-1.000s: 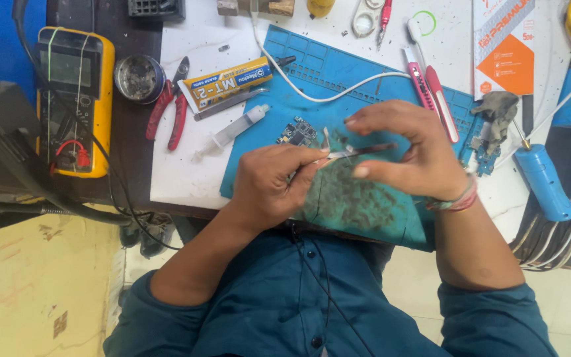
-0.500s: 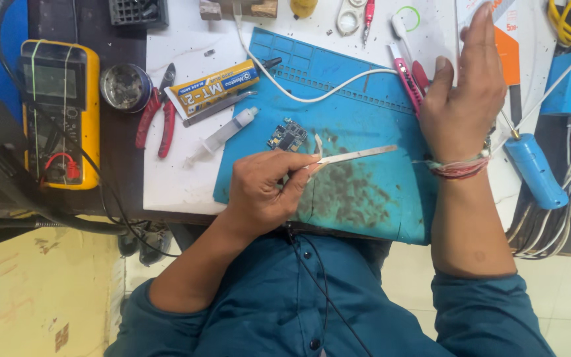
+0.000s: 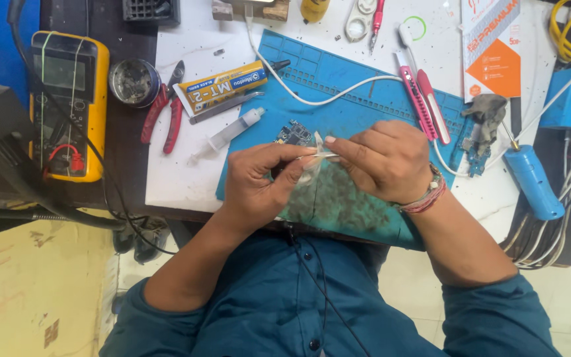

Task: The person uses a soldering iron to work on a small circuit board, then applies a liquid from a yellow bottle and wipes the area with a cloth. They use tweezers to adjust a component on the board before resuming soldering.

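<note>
- Cluttered surface (image 3: 186,178) is carrying a blue repair mat (image 3: 365,106).
- Left hand (image 3: 259,182) and right hand (image 3: 381,158) are pinching shut on metal tweezers (image 3: 318,157) above the mat.
- Tweezers are looking light, stiff and slippery; holding mid-shank seems best.

circuit board (image 3: 293,133) on mat (image 3: 358,92) (pliers (image 3: 164,106) left)

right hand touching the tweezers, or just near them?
Touching. In the head view the right hand pinches the tweezers at their tip, meeting the left hand there.

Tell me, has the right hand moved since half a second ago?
Yes. The right hand came down from the pink utility knife to the left hand.
</note>
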